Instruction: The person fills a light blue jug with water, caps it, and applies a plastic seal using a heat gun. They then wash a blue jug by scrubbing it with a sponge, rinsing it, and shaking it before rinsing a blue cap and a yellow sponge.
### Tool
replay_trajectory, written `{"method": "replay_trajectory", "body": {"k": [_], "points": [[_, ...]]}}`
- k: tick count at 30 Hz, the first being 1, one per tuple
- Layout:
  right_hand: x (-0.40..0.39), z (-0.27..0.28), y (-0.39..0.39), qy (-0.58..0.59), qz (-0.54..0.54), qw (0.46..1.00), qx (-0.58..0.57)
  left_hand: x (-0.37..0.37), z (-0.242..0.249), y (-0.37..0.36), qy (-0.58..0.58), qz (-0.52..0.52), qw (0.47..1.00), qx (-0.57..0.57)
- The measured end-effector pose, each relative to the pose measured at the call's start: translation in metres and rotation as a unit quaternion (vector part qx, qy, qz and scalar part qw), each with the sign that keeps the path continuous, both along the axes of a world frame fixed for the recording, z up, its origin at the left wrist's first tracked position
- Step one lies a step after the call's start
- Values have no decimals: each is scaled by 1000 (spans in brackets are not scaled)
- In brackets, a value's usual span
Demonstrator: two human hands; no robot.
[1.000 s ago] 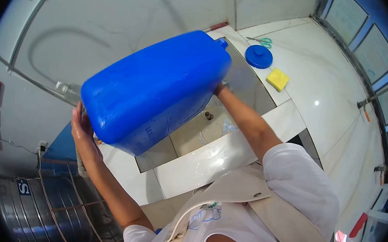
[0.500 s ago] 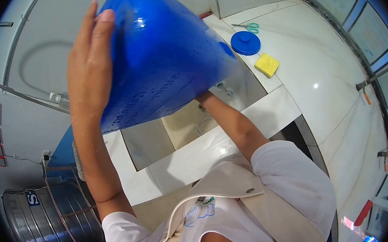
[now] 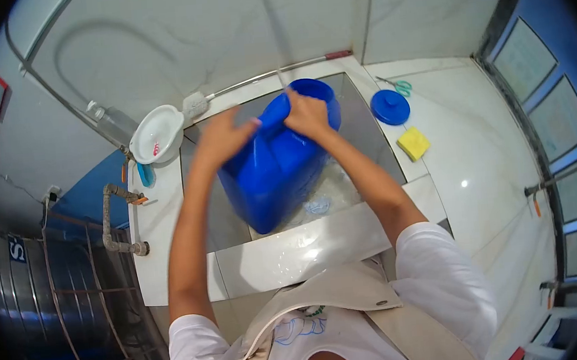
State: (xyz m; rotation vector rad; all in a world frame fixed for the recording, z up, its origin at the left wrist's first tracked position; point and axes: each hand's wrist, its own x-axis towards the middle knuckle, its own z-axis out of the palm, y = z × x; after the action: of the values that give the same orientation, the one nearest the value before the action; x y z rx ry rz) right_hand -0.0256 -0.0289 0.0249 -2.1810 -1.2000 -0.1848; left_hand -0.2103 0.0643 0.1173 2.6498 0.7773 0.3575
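A big blue plastic jug (image 3: pixel 271 181) stands tilted in the sink (image 3: pixel 371 131), its wide round mouth toward the far right. My right hand (image 3: pixel 308 116) is closed around the handle on top, close beside the mouth. Over the jug's left shoulder is my left hand (image 3: pixel 220 141), blurred, with thumb and fingers apart at the jug's edge. Shallow water and a pale crumpled thing (image 3: pixel 316 206) show at the bottom of the sink.
On the right counter are a blue lid (image 3: pixel 390 107), scissors (image 3: pixel 402 88) and a yellow sponge (image 3: pixel 414 143). A white basin (image 3: pixel 170 149), a pump bottle (image 3: pixel 115 125) and a pipe tap (image 3: pixel 108 220) are at left. Behind the sink lies a long-handled brush (image 3: pixel 245 81).
The jug has come down from high up into the sink, its mouth now facing away. My right hand has moved onto its handle; my left hand has come off its side.
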Motion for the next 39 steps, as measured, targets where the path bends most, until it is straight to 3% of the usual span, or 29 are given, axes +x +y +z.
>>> {"method": "replay_trajectory", "body": {"k": [3,5,8,9,10,11,12,13,14,15,16,17,18,25,27,31,35,39], "points": [[-18,-13,16,-63,103,992,-33,32,-69,-1,115,-41,991,-52],[-19,-18,23,-101,140,984,-45,37,-110,-4,65,-15,996,-59],[2,-11,15,-70,215,959,-173,42,-117,-8,21,13,997,-69],[31,-29,24,-88,300,946,-83,41,-114,-13,24,20,997,-76],[42,9,31,16,311,923,-227,41,-108,-17,30,25,997,-71],[59,19,41,285,275,898,-194,43,-107,-19,29,31,996,-79],[82,10,62,380,208,890,-140,45,-105,-21,30,39,995,-82],[85,19,66,506,165,843,-82,46,-103,-24,33,44,995,-85],[87,23,77,353,253,889,-146,49,-101,-26,30,45,995,-86],[93,18,87,189,331,902,-205,50,-98,-31,32,53,994,-89],[83,29,85,189,329,902,-206,52,-99,-33,36,59,993,-92],[73,41,84,406,244,870,-137,53,-98,-34,35,57,993,-92],[71,46,84,599,145,785,-60,53,-99,-35,36,67,993,-95],[67,72,78,556,132,819,-60,49,-112,-16,9,128,984,-122],[69,74,76,607,172,772,-84,45,-116,-11,-6,138,983,-122],[68,73,78,611,170,770,-71,36,-121,-3,-27,179,973,-146],[72,64,81,585,136,798,-49,20,-129,1,-51,204,964,-165],[77,58,85,564,104,818,-37,-5,-142,5,-67,166,973,-143]]}}
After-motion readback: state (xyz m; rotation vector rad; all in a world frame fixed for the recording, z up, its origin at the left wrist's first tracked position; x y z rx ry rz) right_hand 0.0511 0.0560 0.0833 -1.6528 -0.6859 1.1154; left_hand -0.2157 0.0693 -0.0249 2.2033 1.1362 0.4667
